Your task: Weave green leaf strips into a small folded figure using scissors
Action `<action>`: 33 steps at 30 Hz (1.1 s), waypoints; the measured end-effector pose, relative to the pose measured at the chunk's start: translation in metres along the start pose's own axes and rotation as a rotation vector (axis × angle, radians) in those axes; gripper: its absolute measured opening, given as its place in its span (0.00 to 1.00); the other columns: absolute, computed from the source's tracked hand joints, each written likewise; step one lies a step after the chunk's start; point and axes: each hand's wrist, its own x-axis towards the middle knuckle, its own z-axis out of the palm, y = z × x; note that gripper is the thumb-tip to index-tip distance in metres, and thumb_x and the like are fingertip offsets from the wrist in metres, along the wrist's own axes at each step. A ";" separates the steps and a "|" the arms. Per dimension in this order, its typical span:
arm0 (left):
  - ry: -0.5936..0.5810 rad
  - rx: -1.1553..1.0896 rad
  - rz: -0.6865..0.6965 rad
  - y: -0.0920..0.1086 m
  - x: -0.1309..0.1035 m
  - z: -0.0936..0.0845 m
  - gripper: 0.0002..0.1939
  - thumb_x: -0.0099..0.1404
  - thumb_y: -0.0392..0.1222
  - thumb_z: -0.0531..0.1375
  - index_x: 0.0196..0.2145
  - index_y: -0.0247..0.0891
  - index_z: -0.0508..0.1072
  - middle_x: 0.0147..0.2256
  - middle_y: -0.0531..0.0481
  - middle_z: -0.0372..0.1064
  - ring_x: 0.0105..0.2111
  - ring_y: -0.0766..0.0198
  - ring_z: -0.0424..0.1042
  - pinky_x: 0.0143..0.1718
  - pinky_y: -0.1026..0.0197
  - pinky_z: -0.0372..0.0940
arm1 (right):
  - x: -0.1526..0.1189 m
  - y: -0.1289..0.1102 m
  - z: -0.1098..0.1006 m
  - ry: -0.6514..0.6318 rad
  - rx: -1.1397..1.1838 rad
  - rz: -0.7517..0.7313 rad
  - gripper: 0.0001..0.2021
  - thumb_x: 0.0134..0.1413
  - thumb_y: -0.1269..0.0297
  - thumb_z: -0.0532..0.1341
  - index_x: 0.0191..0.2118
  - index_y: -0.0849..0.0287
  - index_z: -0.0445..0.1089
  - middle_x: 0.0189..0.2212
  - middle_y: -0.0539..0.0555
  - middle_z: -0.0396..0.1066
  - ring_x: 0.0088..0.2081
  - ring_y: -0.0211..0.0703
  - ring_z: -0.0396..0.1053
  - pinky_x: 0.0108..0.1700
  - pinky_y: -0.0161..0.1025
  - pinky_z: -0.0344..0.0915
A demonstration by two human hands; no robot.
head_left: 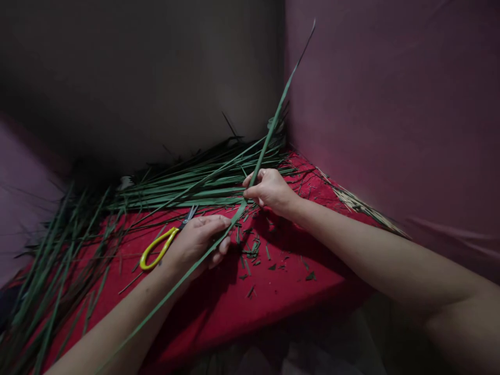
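Note:
One long green leaf (pixel 269 136) runs from the upper right, through both hands, down across my left forearm to the lower left; its tip is thin and dark. My right hand (pixel 271 191) pinches it near the middle between thumb and fingers. Lower and to the left, my left hand (pixel 209 238) has its fingers closed round the same leaf. Yellow-handled scissors (pixel 159 249) lie beside my left hand, their blades pointing up and partly hidden by it.
Many green leaves (pixel 187 190) are piled along the back of the red cloth (pixel 273 307), with more leaves (pixel 58 271) at the left. Small green scraps (pixel 253 247) lie below my hands. Pale thin sticks (pixel 357 203) rest along the right wall.

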 end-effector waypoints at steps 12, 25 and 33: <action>-0.018 -0.085 -0.050 -0.004 0.005 -0.003 0.16 0.56 0.46 0.59 0.17 0.36 0.61 0.09 0.56 0.55 0.07 0.73 0.50 0.07 0.70 0.45 | 0.004 0.004 -0.003 0.066 0.007 0.014 0.09 0.31 0.79 0.59 0.26 0.63 0.64 0.15 0.44 0.58 0.18 0.30 0.55 0.20 0.31 0.53; -0.022 -0.056 -0.059 -0.006 0.006 -0.005 0.13 0.54 0.46 0.61 0.21 0.35 0.64 0.10 0.56 0.57 0.07 0.74 0.50 0.08 0.71 0.44 | 0.010 0.009 -0.010 0.091 0.105 0.056 0.09 0.33 0.78 0.61 0.25 0.63 0.62 0.12 0.42 0.56 0.15 0.29 0.53 0.19 0.31 0.50; 0.029 -0.048 -0.066 -0.004 0.008 -0.002 0.13 0.53 0.44 0.62 0.20 0.36 0.63 0.11 0.56 0.58 0.07 0.75 0.49 0.08 0.71 0.43 | 0.004 0.012 -0.001 0.037 -0.054 0.002 0.09 0.33 0.77 0.62 0.27 0.63 0.65 0.17 0.45 0.60 0.19 0.30 0.57 0.22 0.31 0.54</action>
